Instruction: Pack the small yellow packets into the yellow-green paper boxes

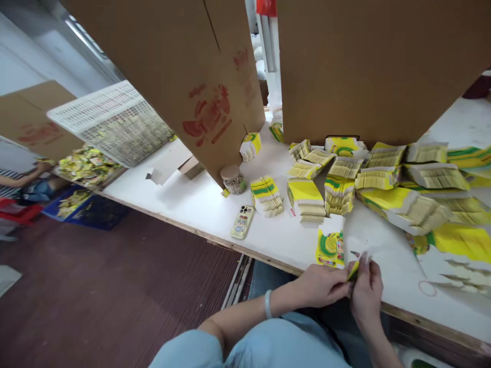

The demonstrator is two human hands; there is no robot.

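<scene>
Upper garment: a plain light-blue top (287, 345), softly creased, near half past five; its short left sleeve (187, 350), at seven o'clock, ends above the bare forearm (240, 313). A smooth, pale, rounded bangle (267, 304) encircles this forearm. Lower garment: blue-grey legwear (266, 278), at twelve o'clock from the bangle. Left grip (325, 285) and right grip (366, 294), toward four o'clock: ungloved.

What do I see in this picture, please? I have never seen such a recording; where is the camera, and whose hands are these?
There is no robot here. A person wears the single camera on the head, so the picture looks forward and down from there. The left hand and the right hand, both bare, are this person's own; they hold a small yellow-green piece. On the white table lie yellow packaging bundles, a phone and a jar.
</scene>
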